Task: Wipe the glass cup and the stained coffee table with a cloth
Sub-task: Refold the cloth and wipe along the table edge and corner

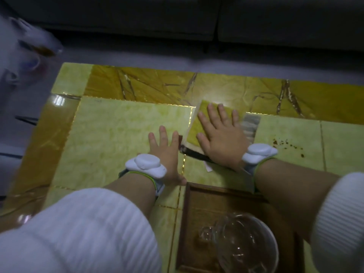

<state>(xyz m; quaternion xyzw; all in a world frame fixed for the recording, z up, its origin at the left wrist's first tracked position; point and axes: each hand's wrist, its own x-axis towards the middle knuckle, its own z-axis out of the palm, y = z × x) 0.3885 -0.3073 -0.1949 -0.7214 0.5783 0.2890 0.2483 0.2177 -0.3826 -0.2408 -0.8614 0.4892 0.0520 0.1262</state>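
My right hand (221,136) lies flat, fingers straight, pressing a folded yellow-green cloth (194,131) onto the coffee table (110,134). The cloth's right edge looks blurred and grey. My left hand (164,152) rests flat on the tabletop just left of the cloth, fingers spread. Brown stain specks (285,143) dot the table to the right of my right wrist. The glass cup (242,243) stands on a dark wooden tray (189,223) at the near edge, below my hands.
The tabletop is glossy yellow and amber stone with gold seams. A dark sofa (177,16) runs along the far side across a strip of grey floor. A blurred white object (21,54) sits at the upper left, off the table.
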